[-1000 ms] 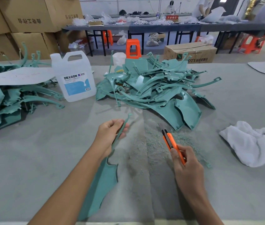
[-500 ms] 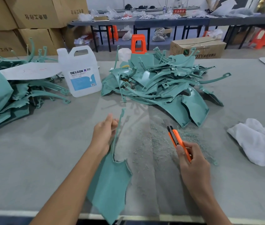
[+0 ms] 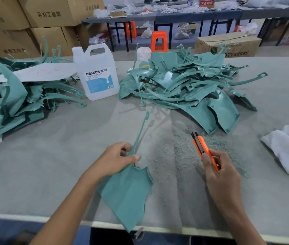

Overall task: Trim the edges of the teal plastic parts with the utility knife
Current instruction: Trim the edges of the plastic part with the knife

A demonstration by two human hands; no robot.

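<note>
Two hands are at work over the bench (image 3: pixel 34 174). My left hand (image 3: pixel 117 160) pinches a teal part (image 3: pixel 127 193) where its thin arm meets the wide panel, fingers closed on it; the panel hangs past the bench's near edge. My right hand (image 3: pixel 220 172) is wrapped shut around the orange knife (image 3: pixel 202 147), blade pointing away, apart from the part. Shavings (image 3: pixel 175 152) lie between them; a pile (image 3: pixel 184 85) of teal parts sits beyond.
</note>
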